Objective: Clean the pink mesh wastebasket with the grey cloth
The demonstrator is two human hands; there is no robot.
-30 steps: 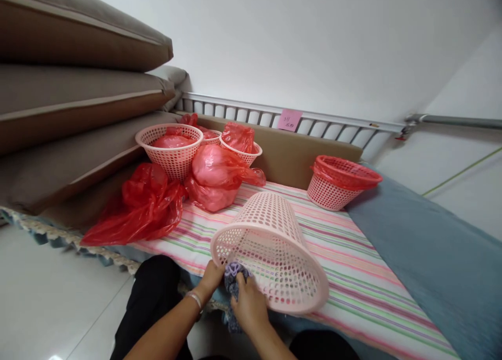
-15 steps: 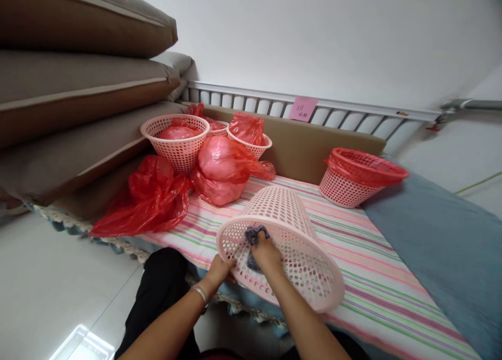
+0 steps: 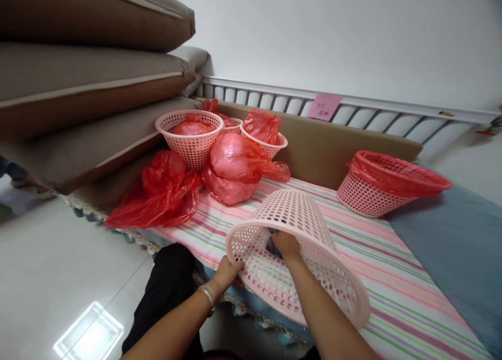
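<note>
So our right hand has gone deeper into the tipped pink basket since half a second ago. The striped sheet is under that basket, which lies mouth toward us. Our left hand pinches its rim, and our right's got a dark cloth bunched up inside it.

Basket: pale pink, full of small holes, tipped on its side over the striped sheet, wide mouth facing the near edge.
Cloth: dark, bunched, inside the basket (partly hidden, full shape unclear).
</note>
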